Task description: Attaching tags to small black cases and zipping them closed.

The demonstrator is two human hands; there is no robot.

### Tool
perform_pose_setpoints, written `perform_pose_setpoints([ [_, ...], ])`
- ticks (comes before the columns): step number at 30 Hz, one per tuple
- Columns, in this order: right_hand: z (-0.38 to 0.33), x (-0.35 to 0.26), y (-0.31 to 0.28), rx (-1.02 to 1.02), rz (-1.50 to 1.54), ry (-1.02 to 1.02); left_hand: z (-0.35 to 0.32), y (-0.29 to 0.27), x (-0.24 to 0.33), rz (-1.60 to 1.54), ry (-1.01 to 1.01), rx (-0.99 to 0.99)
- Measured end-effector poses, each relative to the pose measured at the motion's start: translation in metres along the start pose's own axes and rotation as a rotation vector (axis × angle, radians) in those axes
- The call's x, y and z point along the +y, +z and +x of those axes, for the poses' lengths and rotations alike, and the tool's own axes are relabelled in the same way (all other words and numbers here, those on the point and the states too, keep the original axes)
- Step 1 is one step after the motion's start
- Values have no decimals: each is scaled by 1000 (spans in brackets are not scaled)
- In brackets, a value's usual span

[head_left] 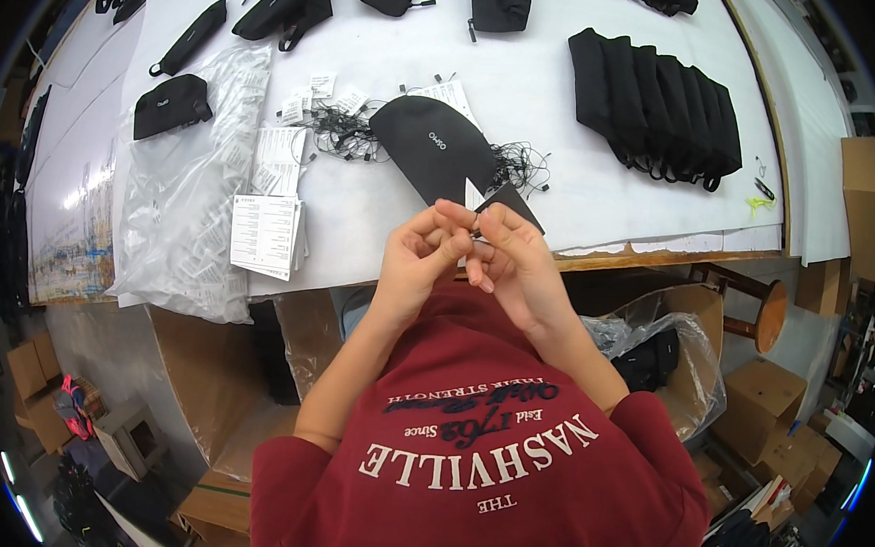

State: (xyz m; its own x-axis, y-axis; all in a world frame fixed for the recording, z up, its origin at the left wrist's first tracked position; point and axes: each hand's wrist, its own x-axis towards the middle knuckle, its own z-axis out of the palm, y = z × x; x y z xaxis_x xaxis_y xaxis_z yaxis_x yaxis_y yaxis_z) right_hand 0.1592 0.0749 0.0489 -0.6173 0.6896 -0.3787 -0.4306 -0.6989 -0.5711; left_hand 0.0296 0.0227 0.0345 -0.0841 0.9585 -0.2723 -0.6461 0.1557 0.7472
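My left hand (420, 257) and my right hand (521, 264) meet at the table's near edge, fingertips pinched together. Between them is a thin dark hang tag string (476, 234), mostly hidden by the fingers. A black hang tag (515, 208) and a white paper tag (473, 195) stick up just beyond my fingertips. Right behind lies a black zip pouch (430, 148) with a rounded end, flat on the white table. Tangled black tag strings (341, 132) lie at its left, and another bunch (520, 165) at its right.
A clear plastic bag (194, 239) of white labels lies at left, a small black pouch (172, 107) on it. White printed cards (264, 235) are beside it. Stacked black pouches (658, 107) stand right, near small snips (763, 187). Below are open cardboard boxes (206, 380) and a wooden stool (771, 316).
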Motion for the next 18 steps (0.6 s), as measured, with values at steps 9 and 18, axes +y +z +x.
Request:
perform_pose_setpoints([
  [9,12,-42,3,163,-1527,-518,-28,9,1,1207,353,-435],
  [18,52,17,-30,65,-2176,-434,-37,11,-4,1258,412,-610],
])
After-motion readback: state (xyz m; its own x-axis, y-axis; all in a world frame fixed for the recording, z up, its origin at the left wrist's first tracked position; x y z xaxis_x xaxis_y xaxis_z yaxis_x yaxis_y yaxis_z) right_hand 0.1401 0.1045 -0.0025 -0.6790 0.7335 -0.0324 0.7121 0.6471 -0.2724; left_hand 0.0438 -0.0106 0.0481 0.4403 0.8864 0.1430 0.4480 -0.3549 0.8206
